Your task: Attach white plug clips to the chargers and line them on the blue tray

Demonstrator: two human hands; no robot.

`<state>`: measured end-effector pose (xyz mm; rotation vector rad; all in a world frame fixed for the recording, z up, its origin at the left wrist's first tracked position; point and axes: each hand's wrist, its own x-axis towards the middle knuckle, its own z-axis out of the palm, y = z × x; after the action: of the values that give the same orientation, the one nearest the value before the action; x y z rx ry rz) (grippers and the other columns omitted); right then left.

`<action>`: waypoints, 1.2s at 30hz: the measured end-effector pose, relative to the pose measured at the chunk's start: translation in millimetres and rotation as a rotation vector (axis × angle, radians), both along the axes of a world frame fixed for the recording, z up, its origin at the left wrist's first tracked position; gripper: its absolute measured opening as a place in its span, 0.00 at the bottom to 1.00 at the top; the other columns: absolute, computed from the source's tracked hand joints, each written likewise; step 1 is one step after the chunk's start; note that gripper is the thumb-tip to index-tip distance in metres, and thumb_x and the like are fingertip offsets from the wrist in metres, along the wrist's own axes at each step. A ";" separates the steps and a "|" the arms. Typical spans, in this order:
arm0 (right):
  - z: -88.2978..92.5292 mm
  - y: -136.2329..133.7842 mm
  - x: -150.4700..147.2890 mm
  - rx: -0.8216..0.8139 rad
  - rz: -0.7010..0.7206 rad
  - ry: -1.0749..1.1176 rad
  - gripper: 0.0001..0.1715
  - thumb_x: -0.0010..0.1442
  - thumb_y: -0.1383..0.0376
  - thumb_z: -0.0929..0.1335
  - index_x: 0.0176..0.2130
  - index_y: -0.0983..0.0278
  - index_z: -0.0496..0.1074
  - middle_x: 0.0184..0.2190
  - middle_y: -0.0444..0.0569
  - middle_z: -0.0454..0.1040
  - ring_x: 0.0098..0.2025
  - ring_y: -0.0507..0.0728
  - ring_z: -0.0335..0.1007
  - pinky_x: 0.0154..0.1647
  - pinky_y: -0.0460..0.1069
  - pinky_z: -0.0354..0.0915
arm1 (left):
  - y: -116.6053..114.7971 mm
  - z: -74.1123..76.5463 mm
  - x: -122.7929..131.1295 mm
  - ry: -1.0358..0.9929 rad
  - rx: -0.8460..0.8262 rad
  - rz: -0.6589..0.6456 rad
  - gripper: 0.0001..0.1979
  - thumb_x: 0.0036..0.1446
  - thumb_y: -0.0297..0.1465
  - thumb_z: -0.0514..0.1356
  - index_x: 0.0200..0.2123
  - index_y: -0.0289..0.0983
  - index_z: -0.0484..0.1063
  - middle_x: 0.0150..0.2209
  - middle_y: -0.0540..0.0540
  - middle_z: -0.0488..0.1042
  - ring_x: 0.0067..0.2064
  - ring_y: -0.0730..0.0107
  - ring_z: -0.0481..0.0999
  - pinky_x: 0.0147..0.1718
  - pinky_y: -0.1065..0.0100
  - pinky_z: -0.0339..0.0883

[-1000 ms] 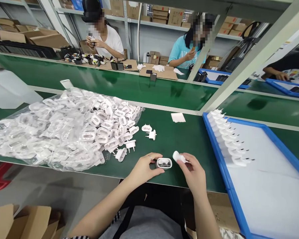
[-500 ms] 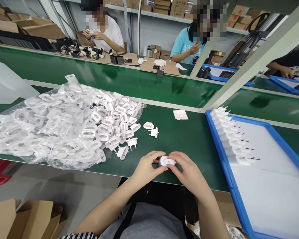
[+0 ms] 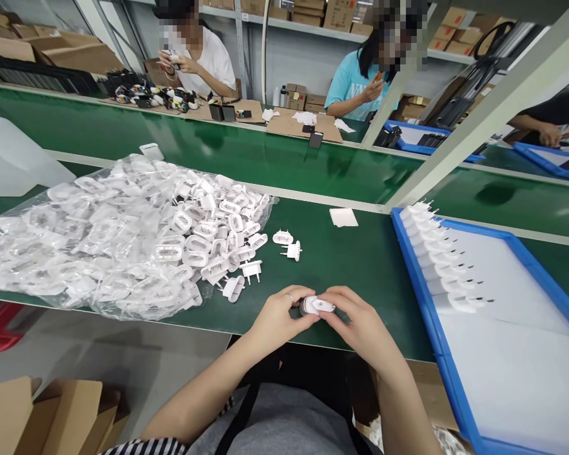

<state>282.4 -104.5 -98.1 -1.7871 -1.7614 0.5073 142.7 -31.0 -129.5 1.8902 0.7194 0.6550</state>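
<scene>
My left hand (image 3: 277, 319) and my right hand (image 3: 358, 325) meet over the green table's near edge, both closed on one white plug housing (image 3: 317, 306) pressed together from two parts. A clear plastic bag (image 3: 99, 240) heaped with white plug parts lies to the left. Several loose plug parts (image 3: 246, 268) have spilled from its mouth. Two more plug parts (image 3: 288, 245) lie a little further out. To the right, a row of assembled plugs (image 3: 439, 265) lines the left side of a blue-rimmed tray (image 3: 420, 297).
A small white paper slip (image 3: 344, 217) lies on the green table (image 3: 351, 265). A grey frame post (image 3: 474, 114) slants up on the right. Two people work at the far bench beyond the green conveyor (image 3: 246, 158). Cardboard boxes (image 3: 42, 414) stand at the lower left.
One second ago each hand held a separate part, apart. The hands have come together and now press the two parts into one piece.
</scene>
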 end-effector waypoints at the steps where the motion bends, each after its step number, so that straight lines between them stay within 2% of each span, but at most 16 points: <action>1: -1.4 -0.1 0.1 0.008 -0.003 0.022 0.11 0.54 0.62 0.59 0.36 0.57 0.66 0.35 0.46 0.66 0.36 0.54 0.64 0.33 0.46 0.62 | 0.1 1.0 -0.4 0.008 0.011 0.000 0.11 0.44 0.31 0.57 0.36 0.39 0.66 0.36 0.50 0.68 0.36 0.72 0.68 0.34 0.71 0.65; 5: -8.4 -1.1 1.5 0.021 -0.059 0.091 0.15 0.51 0.61 0.63 0.42 0.58 0.64 0.38 0.46 0.66 0.38 0.55 0.64 0.36 0.48 0.62 | 0.1 3.6 -1.8 0.015 0.015 -0.006 0.10 0.45 0.30 0.57 0.35 0.39 0.66 0.35 0.50 0.68 0.36 0.73 0.68 0.34 0.72 0.65; 11: -12.2 -0.9 1.9 0.027 -0.065 0.102 0.10 0.51 0.62 0.63 0.36 0.59 0.65 0.35 0.45 0.67 0.36 0.55 0.64 0.35 0.48 0.63 | 1.6 3.5 -2.4 0.031 0.000 -0.005 0.10 0.43 0.31 0.57 0.34 0.40 0.67 0.36 0.51 0.69 0.37 0.72 0.68 0.35 0.72 0.66; 17: -12.3 0.0 -0.3 0.065 -0.058 0.119 0.10 0.51 0.60 0.63 0.35 0.59 0.66 0.34 0.46 0.68 0.36 0.55 0.65 0.36 0.48 0.62 | 4.5 5.9 -3.6 0.068 0.028 -0.040 0.11 0.43 0.31 0.57 0.34 0.41 0.68 0.36 0.53 0.70 0.37 0.73 0.69 0.34 0.73 0.66; 24: -15.4 -0.2 0.5 0.078 -0.064 0.175 0.10 0.50 0.62 0.64 0.35 0.59 0.67 0.34 0.44 0.69 0.36 0.54 0.65 0.36 0.47 0.62 | 3.8 13.2 -5.2 0.164 0.144 -0.046 0.10 0.44 0.30 0.57 0.34 0.41 0.68 0.35 0.53 0.70 0.35 0.74 0.69 0.32 0.75 0.64; 27: -16.4 -0.4 2.3 0.048 -0.091 0.161 0.13 0.48 0.62 0.66 0.37 0.58 0.67 0.34 0.43 0.69 0.36 0.55 0.66 0.36 0.48 0.63 | 2.3 21.9 -5.5 0.299 0.233 -0.039 0.10 0.46 0.31 0.56 0.35 0.40 0.68 0.37 0.51 0.70 0.35 0.71 0.69 0.33 0.73 0.64; 30: -15.6 0.8 3.6 0.021 -0.100 0.135 0.12 0.46 0.63 0.66 0.35 0.58 0.68 0.33 0.43 0.70 0.35 0.55 0.67 0.36 0.49 0.64 | 2.8 36.5 -2.3 0.483 0.304 -0.100 0.09 0.48 0.30 0.55 0.35 0.39 0.68 0.37 0.48 0.70 0.36 0.67 0.69 0.32 0.71 0.63; 33: -11.6 3.9 4.5 -0.008 -0.073 0.056 0.10 0.45 0.64 0.66 0.33 0.59 0.69 0.34 0.44 0.71 0.35 0.56 0.67 0.34 0.48 0.64 | 4.8 55.0 6.0 0.705 0.331 -0.173 0.06 0.47 0.28 0.55 0.31 0.36 0.70 0.32 0.45 0.71 0.33 0.63 0.70 0.29 0.68 0.63; 36: -6.6 7.5 6.3 -0.050 -0.032 -0.106 0.08 0.44 0.65 0.65 0.30 0.59 0.69 0.32 0.44 0.72 0.31 0.57 0.69 0.27 0.48 0.65 | 6.7 70.7 17.3 0.868 0.340 -0.248 0.02 0.45 0.26 0.57 0.24 0.34 0.69 0.27 0.44 0.71 0.29 0.61 0.71 0.24 0.68 0.61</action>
<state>288.7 -97.0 -104.7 -1.9051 -1.8025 0.4545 159.9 -24.3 -58.8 2.5415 0.9113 -0.2653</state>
